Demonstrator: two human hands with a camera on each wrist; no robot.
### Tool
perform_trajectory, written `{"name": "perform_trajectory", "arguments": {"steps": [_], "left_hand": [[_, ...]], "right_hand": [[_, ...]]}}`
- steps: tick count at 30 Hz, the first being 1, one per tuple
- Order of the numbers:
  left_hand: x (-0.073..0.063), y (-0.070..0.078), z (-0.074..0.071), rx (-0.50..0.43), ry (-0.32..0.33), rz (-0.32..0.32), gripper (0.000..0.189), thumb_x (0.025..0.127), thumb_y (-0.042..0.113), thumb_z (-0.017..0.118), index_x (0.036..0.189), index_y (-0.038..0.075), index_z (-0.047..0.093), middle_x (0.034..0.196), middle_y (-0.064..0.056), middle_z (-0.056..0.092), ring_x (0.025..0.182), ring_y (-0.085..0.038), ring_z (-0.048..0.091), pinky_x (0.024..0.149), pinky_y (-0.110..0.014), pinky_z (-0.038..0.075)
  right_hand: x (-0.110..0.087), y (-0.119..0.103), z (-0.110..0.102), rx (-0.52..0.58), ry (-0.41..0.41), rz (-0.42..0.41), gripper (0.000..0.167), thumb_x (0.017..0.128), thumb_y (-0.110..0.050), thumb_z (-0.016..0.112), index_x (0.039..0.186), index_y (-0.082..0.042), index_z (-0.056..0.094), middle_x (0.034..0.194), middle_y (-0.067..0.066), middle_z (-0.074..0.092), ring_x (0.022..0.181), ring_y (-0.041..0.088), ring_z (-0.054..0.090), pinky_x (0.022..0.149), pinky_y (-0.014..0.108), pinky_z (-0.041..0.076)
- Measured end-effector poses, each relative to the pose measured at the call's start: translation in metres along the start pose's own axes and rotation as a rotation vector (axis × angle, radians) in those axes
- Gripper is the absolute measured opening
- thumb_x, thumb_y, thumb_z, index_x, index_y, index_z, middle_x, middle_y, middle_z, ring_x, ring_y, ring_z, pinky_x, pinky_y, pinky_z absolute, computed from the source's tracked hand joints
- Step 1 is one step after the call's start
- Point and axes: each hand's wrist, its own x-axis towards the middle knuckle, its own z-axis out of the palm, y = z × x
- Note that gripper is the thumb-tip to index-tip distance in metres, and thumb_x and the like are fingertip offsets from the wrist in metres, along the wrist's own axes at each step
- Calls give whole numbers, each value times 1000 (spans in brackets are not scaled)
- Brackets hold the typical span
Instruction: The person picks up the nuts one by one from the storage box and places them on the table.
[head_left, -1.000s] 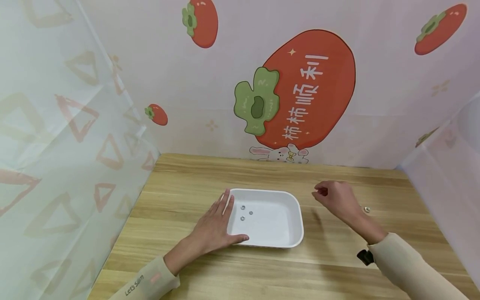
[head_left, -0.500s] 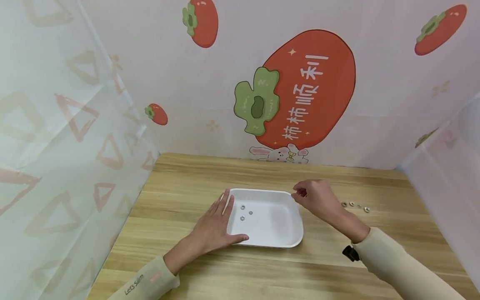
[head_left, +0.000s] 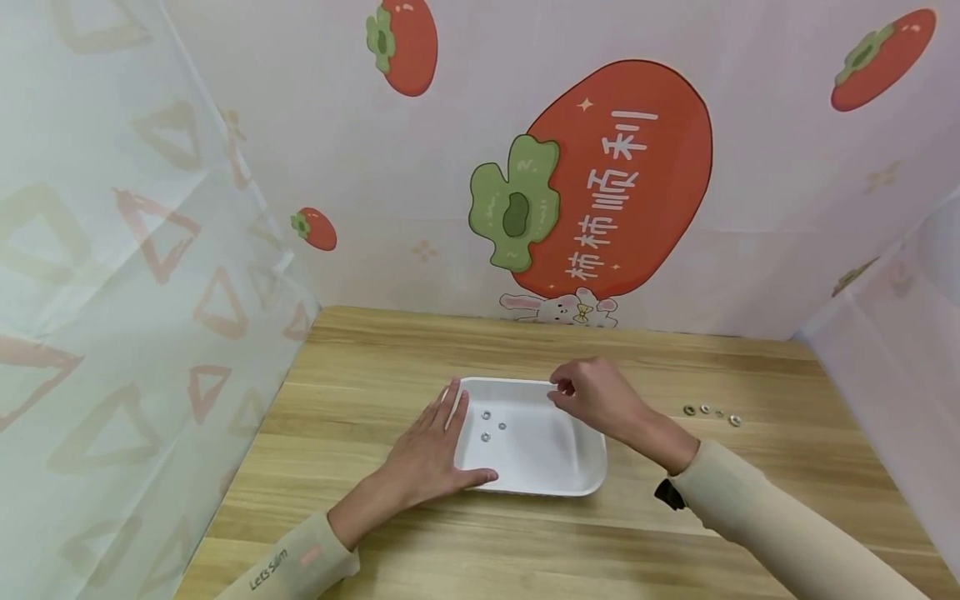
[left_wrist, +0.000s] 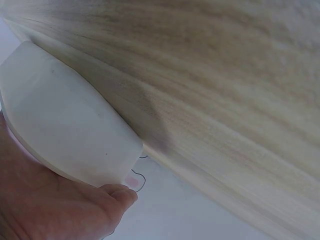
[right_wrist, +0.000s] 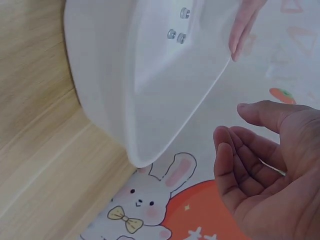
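Note:
A white rectangular tray (head_left: 543,454) lies on the wooden table with three small metal nuts (right_wrist: 181,38) inside, towards its left end. My left hand (head_left: 426,454) rests on that end, fingers straight over the far-left rim and thumb along the near rim. My right hand (head_left: 603,402) is above the tray's far right part. Its fingers are loosely bent, and in the right wrist view the thumb (right_wrist: 255,113) stands apart from them, with nothing visible between. Several more metal nuts (head_left: 734,421) of different sizes form a row on the table to the right of the tray.
Printed cloth walls (head_left: 405,275) with persimmon drawings enclose the wooden table (head_left: 465,550) at the back and sides. A printed rabbit (head_left: 558,311) marks the back wall just above the table's far edge.
My right hand has moved left from the table beside the tray to above its right part, uncovering the row of nuts. My left hand and the tray have stayed put.

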Motion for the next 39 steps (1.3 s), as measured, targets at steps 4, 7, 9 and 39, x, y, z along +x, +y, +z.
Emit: {"name": "perform_trajectory", "arguments": {"steps": [4,7,9,39], "left_hand": [[0,0,0,8,-4,-4,129,84,90,55,169,2,14,178,-14,0,163,-33,14,130,-49,26],[0,0,1,17,-3,0,129,84,91,53,169,2,14,178,-14,0,164,-33,14,130,-48,26],[0,0,1,19,-5,2,129,85,91,53,169,2,14,178,-14,0,164,-32,13,130,-47,25],[0,-1,1,23,15,23,126,86,87,57,169,1,16,178,-18,4,164,-33,13,130,-47,25]], "right_hand": [[8,-6,4,21,-57,-20,20,86,-9,88,103,-2,83,88,6,78,70,11,63,64,22,57],[12,-8,11,17,-98,-24,21,87,-10,88,105,-2,83,87,5,77,68,11,60,62,21,55],[14,-9,17,2,-125,-31,21,87,-10,88,105,-2,83,85,4,76,67,10,58,62,21,53],[39,-21,74,-23,-353,-86,5,89,-2,82,94,-2,83,81,5,76,61,8,57,56,25,50]]}}
